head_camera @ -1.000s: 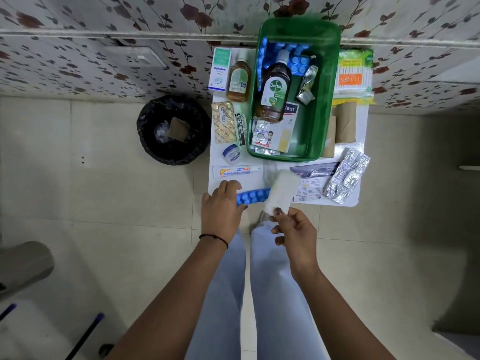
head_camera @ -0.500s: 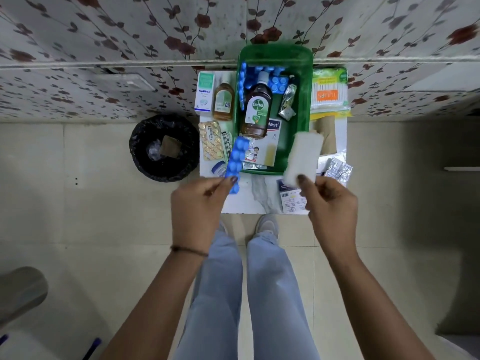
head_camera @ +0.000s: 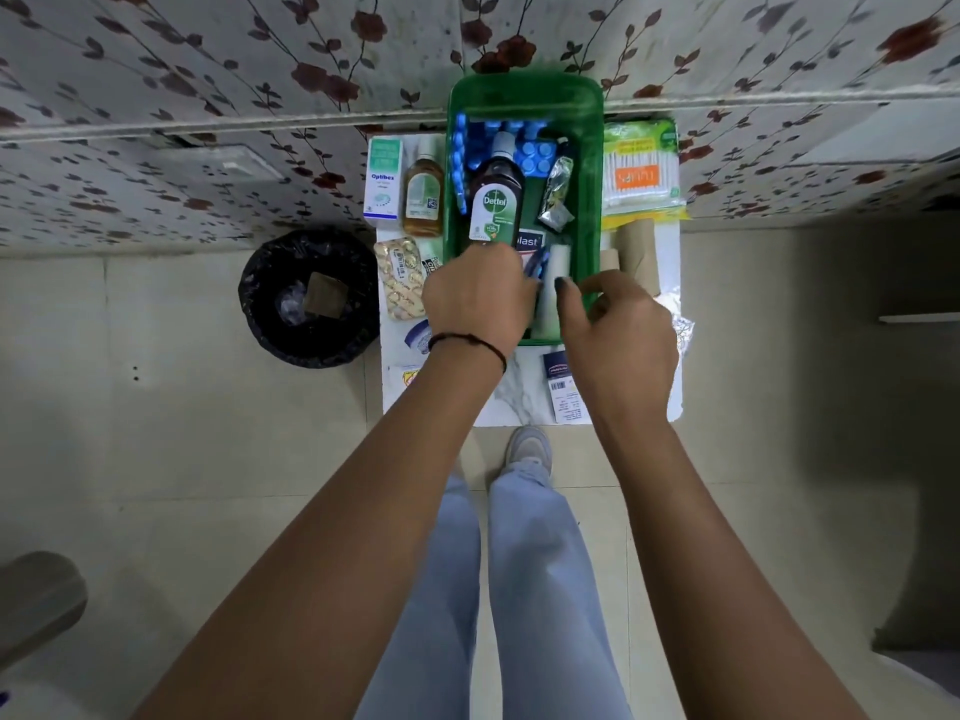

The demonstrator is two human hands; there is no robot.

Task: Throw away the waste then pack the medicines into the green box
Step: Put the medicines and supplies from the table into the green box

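Note:
The green box (head_camera: 524,93) stands on a small white table (head_camera: 519,400); inside are a Dettol bottle (head_camera: 496,200), blue blister strips (head_camera: 532,155) and a silver sachet (head_camera: 556,192). My left hand (head_camera: 475,298) is over the box's near end, pinching a blue blister strip (head_camera: 535,265) that dips into the box. Beside it, my right hand (head_camera: 618,335) holds a white pack (head_camera: 553,288) by thumb and fingers, its far end inside the box. Both hands hide the near part of the box.
A black bin (head_camera: 309,298) with waste stands on the floor left of the table. An Optibex carton (head_camera: 383,179), small amber bottle (head_camera: 425,200) and gold blister pack (head_camera: 400,283) lie left of the box; cotton buds (head_camera: 641,171), cardboard rolls (head_camera: 636,252) and a receipt (head_camera: 563,392) right.
Both hands picked the blue strip and white pack off the table's front edge, lifted them, and have moved forward and down into the near end of the green box.

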